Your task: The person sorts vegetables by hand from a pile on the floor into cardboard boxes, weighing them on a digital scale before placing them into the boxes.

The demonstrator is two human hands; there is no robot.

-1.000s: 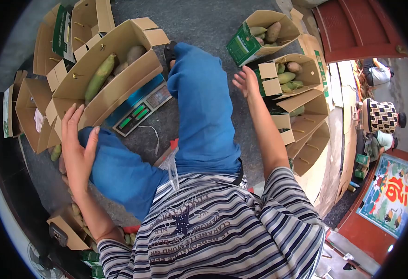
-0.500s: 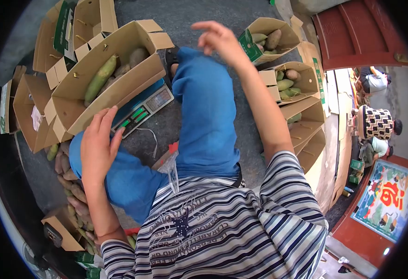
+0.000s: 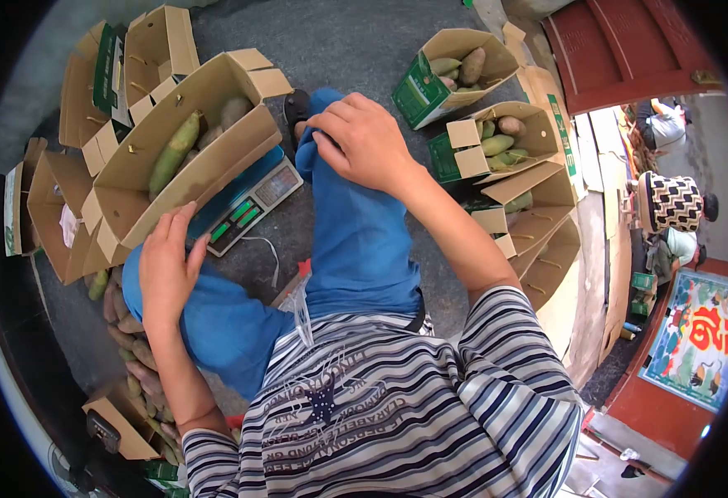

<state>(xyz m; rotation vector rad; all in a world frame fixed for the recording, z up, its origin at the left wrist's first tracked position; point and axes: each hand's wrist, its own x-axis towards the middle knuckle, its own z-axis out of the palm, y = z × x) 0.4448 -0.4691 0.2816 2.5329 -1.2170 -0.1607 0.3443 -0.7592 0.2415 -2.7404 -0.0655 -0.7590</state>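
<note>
My left hand (image 3: pixel 167 264) is open, its fingers spread beside the lower wall of a large cardboard box (image 3: pixel 206 181), above my left thigh. That box holds a long green tuber (image 3: pixel 175 153) and several brownish ones, and it stands on a scale (image 3: pixel 256 203) with a green lit display. My right hand (image 3: pixel 360 141) rests on my right knee, palm down, fingers slightly curled over the blue trousers (image 3: pixel 355 241). Nothing is held in either hand.
Right of my knee stand open boxes of tubers (image 3: pixel 455 79), (image 3: pixel 496 143) in a row. More open boxes (image 3: pixel 86 95) are at the upper left. A tuber pile (image 3: pixel 136 349) lies beside my left leg. Several people (image 3: pixel 671 202) are at the far right.
My right hand has come down from the air onto my right knee. My left hand has shifted slightly down and left. The view has shifted a little.
</note>
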